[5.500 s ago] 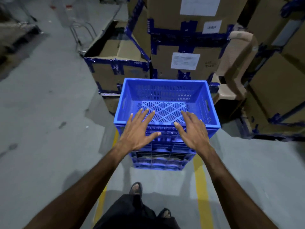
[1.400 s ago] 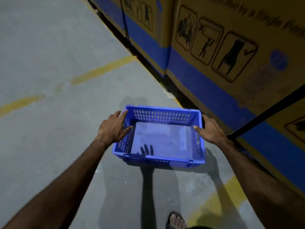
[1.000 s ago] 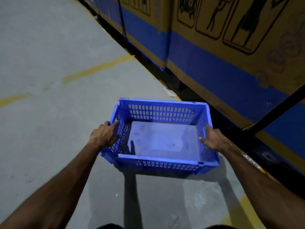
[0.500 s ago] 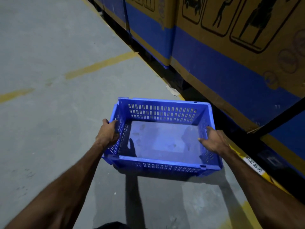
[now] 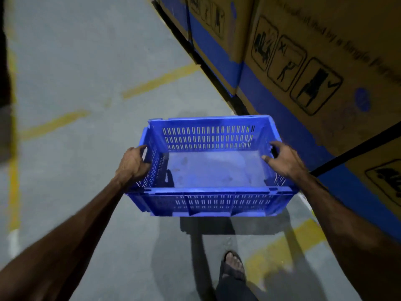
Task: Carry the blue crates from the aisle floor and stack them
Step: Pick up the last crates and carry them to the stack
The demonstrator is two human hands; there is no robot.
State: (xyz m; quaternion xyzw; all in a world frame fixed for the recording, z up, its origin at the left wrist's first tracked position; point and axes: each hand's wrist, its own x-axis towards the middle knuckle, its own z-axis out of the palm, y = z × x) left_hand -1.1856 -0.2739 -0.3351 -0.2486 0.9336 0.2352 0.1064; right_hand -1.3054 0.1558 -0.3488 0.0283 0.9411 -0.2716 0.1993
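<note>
An empty blue slotted crate hangs in the air above the grey aisle floor, a shadow under it. My left hand grips its left side wall, fingers curled over the rim. My right hand grips the right side wall the same way. The crate is level, open top towards me, its bottom bare. No stack of crates is in view.
Large brown cartons with blue bands line the right side, close to the crate. Yellow floor lines cross the aisle ahead and under me. My sandalled foot is on the floor below the crate. A dark edge stands at far left.
The crate has come up off the floor in both hands and sits higher and nearer to me. The view has swung along the aisle, and my foot has stepped forward.
</note>
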